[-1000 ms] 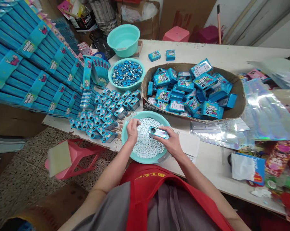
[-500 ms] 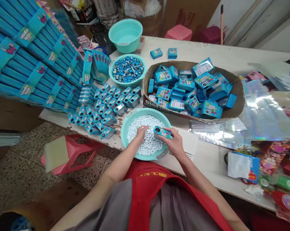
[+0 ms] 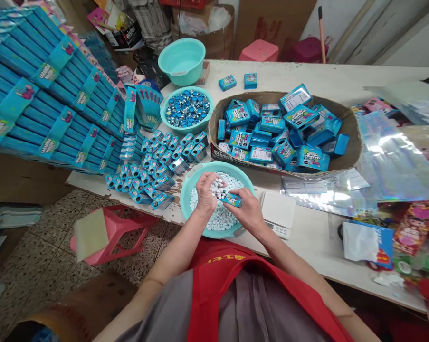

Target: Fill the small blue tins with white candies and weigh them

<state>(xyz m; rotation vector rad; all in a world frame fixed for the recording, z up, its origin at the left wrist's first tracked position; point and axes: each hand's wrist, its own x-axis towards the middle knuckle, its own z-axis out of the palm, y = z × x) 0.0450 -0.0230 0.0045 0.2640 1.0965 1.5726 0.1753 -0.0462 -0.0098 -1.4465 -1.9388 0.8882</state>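
Small white candies (image 3: 219,219) fill the bottom of a turquoise basin (image 3: 190,178) at the table's front edge. Over it, my left hand (image 3: 206,192) is cupped around a handful of those candies, tilted toward a small blue box. My right hand (image 3: 248,209) grips this blue box (image 3: 232,199) above the basin's right side; its open end faces the left hand and is partly covered by candies. Left of the basin stand rows of similar blue boxes (image 3: 163,184) with round holes on top.
A cut-down carton (image 3: 355,142) full of blue boxes lies behind the basin. Another basin (image 3: 162,111) holds blue and silver caps. A white scale (image 3: 278,209) sits at the right. Stacked blue display packs (image 3: 50,99) rise at the left, above a pink stool (image 3: 118,232).
My left hand has come up out of the candies with a handful and moved to the box's opening. The box in my right hand has shifted slightly left.
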